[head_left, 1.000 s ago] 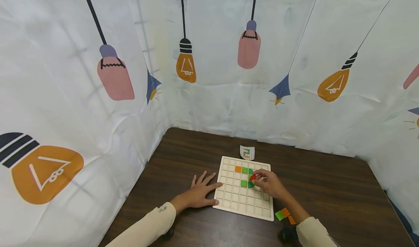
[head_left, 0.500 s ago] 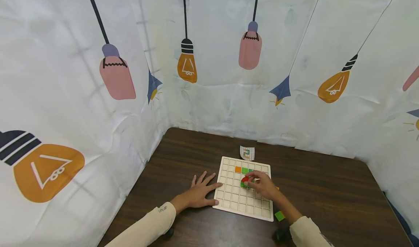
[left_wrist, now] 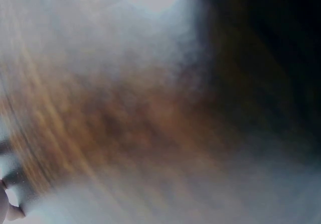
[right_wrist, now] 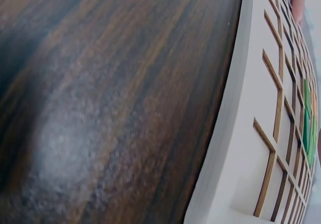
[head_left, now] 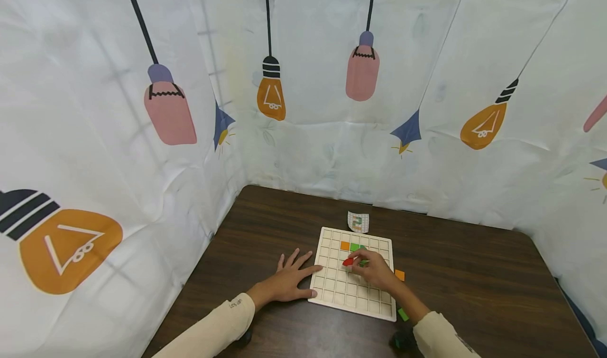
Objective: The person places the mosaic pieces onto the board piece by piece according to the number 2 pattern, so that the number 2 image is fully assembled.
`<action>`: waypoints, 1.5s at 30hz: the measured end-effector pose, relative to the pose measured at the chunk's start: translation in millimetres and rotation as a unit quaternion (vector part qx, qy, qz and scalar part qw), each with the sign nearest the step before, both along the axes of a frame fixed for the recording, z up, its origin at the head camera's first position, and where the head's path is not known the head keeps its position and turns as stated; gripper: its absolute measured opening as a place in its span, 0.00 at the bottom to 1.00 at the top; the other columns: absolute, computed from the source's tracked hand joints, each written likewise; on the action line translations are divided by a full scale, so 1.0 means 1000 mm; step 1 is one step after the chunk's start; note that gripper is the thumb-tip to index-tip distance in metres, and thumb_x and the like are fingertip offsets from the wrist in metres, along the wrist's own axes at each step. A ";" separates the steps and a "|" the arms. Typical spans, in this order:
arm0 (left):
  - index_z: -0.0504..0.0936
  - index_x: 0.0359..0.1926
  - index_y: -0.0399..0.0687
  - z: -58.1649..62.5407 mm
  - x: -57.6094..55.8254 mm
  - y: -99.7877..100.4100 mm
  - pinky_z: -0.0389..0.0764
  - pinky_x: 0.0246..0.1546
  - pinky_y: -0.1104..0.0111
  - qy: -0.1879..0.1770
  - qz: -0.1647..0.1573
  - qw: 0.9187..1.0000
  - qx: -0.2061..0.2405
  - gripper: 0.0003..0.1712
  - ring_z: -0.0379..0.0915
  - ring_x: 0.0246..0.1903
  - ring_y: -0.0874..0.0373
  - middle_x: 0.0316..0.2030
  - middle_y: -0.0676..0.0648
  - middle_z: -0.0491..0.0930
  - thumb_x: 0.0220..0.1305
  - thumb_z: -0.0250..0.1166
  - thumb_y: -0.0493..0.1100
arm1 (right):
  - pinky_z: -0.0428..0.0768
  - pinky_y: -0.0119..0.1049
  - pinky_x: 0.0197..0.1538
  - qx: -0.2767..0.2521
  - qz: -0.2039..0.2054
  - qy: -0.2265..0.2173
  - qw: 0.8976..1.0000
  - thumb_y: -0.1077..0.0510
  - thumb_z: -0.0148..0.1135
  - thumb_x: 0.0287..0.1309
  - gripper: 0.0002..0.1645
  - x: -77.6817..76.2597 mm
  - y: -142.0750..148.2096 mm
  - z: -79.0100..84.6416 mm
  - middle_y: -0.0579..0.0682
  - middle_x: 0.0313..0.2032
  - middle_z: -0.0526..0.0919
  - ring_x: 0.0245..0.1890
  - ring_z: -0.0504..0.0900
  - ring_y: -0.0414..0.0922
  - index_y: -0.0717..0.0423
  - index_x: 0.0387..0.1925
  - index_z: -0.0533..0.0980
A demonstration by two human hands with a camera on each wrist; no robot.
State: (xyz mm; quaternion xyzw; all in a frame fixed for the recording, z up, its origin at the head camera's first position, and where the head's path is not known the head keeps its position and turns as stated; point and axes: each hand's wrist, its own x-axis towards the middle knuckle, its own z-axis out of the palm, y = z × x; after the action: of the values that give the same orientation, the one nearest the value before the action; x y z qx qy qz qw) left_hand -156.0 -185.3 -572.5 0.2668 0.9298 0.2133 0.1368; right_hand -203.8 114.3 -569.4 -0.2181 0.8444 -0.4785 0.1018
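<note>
A pale grid board [head_left: 332,292] lies on the dark wooden table. In its upper cells sit an orange square tile [head_left: 345,245] and a green square tile [head_left: 354,247], with a darker green tile beside them partly behind my fingers. My right hand [head_left: 377,271] is over the board and pinches a red tile [head_left: 348,262] between thumb and fingertips. More green shows beneath that hand, mostly covered. My left hand [head_left: 286,284] lies with spread, straight fingers, its index finger and thumb touching the board's left edge. In the right wrist view the green tiles [right_wrist: 307,118] appear at the far right.
A small paper card with a coloured grid pattern [head_left: 358,222] lies behind the board. Right of the board are an orange tile [head_left: 400,275] and a green tile [head_left: 403,314], partly covered by my right forearm. White printed cloth [head_left: 313,152] hangs behind the table [head_left: 464,273].
My right hand has moved left across the board, carrying the red tile from beside the dark green pieces to left of them. My left hand has stayed in place.
</note>
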 end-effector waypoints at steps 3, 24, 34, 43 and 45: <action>0.62 0.76 0.71 -0.001 0.000 0.000 0.41 0.65 0.25 0.003 0.000 1.000 -0.004 0.39 0.35 0.78 0.32 0.80 0.45 0.47 0.67 0.57 0.71 | 0.78 0.28 0.32 0.004 0.002 0.001 1.000 0.64 0.68 0.61 0.11 0.000 -0.002 -0.001 0.47 0.31 0.84 0.29 0.77 0.35 0.58 0.46 0.82; 0.61 0.76 0.74 -0.001 0.000 0.000 0.41 0.66 0.26 0.002 0.006 1.000 -0.010 0.39 0.34 0.78 0.34 0.80 0.46 0.47 0.67 0.55 0.73 | 0.72 0.29 0.27 0.074 0.016 0.040 0.996 0.60 0.71 0.60 0.11 -0.002 -0.013 -0.004 0.41 0.28 0.81 0.22 0.70 0.33 0.56 0.45 0.82; 0.61 0.76 0.73 0.001 0.000 0.000 0.40 0.66 0.26 -0.001 0.005 1.000 -0.009 0.39 0.34 0.78 0.34 0.80 0.46 0.47 0.67 0.55 0.73 | 0.71 0.28 0.28 0.091 0.011 0.042 0.995 0.61 0.71 0.59 0.10 -0.004 -0.015 -0.004 0.42 0.29 0.79 0.23 0.69 0.34 0.55 0.43 0.83; 0.61 0.76 0.74 0.002 -0.001 0.000 0.40 0.66 0.26 -0.007 0.004 1.000 -0.008 0.40 0.33 0.78 0.34 0.80 0.46 0.46 0.67 0.55 0.73 | 0.72 0.29 0.32 0.093 0.006 0.038 0.995 0.59 0.72 0.58 0.10 -0.005 -0.018 -0.001 0.40 0.29 0.79 0.27 0.72 0.36 0.55 0.42 0.83; 0.61 0.76 0.74 0.002 -0.001 -0.001 0.40 0.66 0.26 -0.008 0.004 1.000 -0.009 0.40 0.33 0.78 0.34 0.80 0.46 0.46 0.67 0.55 0.73 | 0.73 0.29 0.33 0.094 0.004 0.039 0.995 0.59 0.72 0.58 0.10 -0.005 -0.018 -0.002 0.40 0.29 0.79 0.27 0.72 0.36 0.54 0.42 0.83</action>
State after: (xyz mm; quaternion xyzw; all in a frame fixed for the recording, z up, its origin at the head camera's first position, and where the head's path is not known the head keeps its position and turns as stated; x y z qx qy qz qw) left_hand -157.2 -186.0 -570.1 0.2601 0.9318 0.2074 0.1454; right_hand -208.3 96.7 -571.2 -0.2297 0.8882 -0.3874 0.0913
